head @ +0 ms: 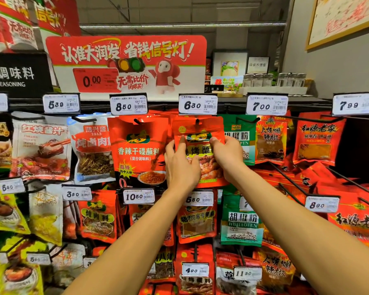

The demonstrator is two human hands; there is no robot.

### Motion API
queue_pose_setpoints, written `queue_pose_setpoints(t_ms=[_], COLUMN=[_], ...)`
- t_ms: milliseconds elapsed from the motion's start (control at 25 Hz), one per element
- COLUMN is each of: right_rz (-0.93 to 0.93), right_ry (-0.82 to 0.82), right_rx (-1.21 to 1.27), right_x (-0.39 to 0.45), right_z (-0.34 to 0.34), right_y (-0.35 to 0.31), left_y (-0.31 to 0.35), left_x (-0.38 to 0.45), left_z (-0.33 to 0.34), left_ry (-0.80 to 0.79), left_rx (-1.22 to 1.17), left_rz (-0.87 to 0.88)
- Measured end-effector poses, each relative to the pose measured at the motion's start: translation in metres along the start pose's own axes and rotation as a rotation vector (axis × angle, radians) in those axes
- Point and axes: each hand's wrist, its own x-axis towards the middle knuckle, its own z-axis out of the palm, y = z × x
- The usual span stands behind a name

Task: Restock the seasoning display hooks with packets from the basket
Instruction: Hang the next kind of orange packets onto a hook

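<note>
On the top row of the seasoning display, right under the 6.80 price tag (198, 104), both hands are working one red barbecue-dip packet (197, 133). The left hand (182, 165) has its fingers lying up the packet's left edge, thumb side toward the front. The right hand (227, 155) pinches the right edge, thumb on the front face and fingers tucked behind. So both are closed on the packet, not just hovering near it.

The packet's hang hole sits right at the tip of the black hook (197, 122). I honestly can't tell if it's fully threaded or just lined up. There look to be more red packets behind it on the same peg. The basket isn't in view at all.

Handling-wise, my guess: it's a thin, glossy foil pouch, light, floppy and a bit slick. The powder inside probably slumps to the bottom, so the top flops if you hold it low. Best bet is gripping up near the sealed header strip on both sides of the hole, keeping that strip flat so the hole stays open for the hook. The bigger spicy dip packet (137, 150) hangs just to the left, almost touching, so there isn't much wiggle room.
</note>
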Motion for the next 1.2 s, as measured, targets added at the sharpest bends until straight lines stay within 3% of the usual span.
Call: queue_pose_setpoints(t_ms=[240,560,800,920,1040,1200], right_rz=[0.046,0.09,-0.042,0.003,0.121,0.251], right_ry=[0.047,-0.162,-0.047,-0.097,-0.23,-0.318], right_rx=[-0.098,-0.139,-0.134,0.07,0.304,0.34], right_x=[0.042,0.04,-0.011,-0.042,-0.082,-0.13], right_z=[0.023,0.013,-0.044,-0.08,-0.117,-0.151], right_y=[0.013,0.022,0.013,0.008,0.013,0.062], left_y=[-0.01,-0.008,0.011,0.02,0.019,-0.003], left_x=[0.037,0.043,0.006,-0.023,-0.055,-0.116], left_z=[0.031,0.029,-0.001,-0.025,-0.046,-0.045], left_ry=[-0.065,-0.122,-0.124,-0.133,-0.234,-0.322], left_rx=[-0.106,-0.218,-0.172,-0.322,-0.594,-0.637], left_rz=[-0.098,-0.18,-0.18,-0.134,-0.256,-0.428])
